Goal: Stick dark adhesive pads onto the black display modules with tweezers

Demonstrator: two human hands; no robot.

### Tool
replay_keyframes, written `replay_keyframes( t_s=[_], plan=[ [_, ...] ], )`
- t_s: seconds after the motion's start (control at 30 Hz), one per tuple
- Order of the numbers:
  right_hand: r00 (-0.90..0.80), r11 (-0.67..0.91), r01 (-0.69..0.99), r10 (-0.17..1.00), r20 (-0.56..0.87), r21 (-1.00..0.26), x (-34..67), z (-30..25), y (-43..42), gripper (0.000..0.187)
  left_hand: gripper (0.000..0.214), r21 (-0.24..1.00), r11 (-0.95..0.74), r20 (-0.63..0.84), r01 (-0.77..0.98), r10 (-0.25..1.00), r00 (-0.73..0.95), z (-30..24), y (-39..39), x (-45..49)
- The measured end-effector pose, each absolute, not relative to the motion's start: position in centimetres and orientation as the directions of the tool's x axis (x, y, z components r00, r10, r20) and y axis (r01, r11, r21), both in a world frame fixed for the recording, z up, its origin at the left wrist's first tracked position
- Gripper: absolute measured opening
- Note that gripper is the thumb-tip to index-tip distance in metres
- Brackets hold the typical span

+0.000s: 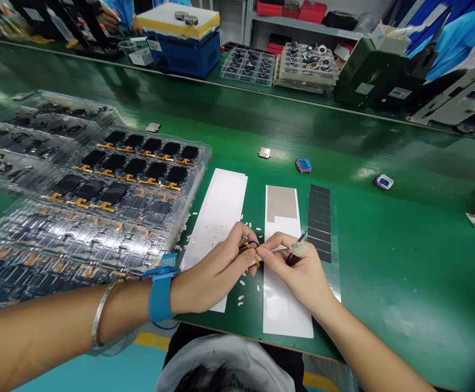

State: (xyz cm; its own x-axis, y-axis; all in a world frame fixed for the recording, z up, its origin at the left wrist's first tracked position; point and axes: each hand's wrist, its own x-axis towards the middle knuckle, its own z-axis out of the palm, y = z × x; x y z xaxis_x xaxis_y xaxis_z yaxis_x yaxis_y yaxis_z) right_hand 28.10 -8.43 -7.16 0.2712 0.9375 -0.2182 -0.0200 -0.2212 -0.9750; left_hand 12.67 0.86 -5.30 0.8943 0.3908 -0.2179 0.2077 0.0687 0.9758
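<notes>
My left hand [217,267] is closed, pinching a small dark display panel with an orange ribbon cable [257,261] between thumb and fingers. My right hand [298,277] meets it there, thumb and forefinger pressed at the panel's edge. Tucked in the right hand is a pair of dark tweezers [302,236], points upward, with a whitish lump [298,249] against it. The fingers hide most of the panel. Under the hands lie a white sheet [221,201] and a backing sheet with a grey-brown area [282,204]. A strip of black rectangles [319,218] lies to the right.
Clear plastic trays [205,158] holding several display panels [135,169] fill the left side. Tiny white scraps [241,298] dot the green bench [405,261]. Small watch cases [304,165] lie farther back. A raised shelf carries a blue box [188,54] and parts trays [249,65].
</notes>
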Motion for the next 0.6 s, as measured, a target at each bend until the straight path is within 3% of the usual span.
replay_keyframes(
  t_s=[0.6],
  plan=[
    [0.295, -0.191, 0.035, 0.940, -0.173, -0.981, 28.11, -6.92, -8.59, 0.031, 0.012, 0.978, 0.072, -0.209, 0.197, 0.322, 0.923, -5.03, 1.01, 13.03]
  ],
)
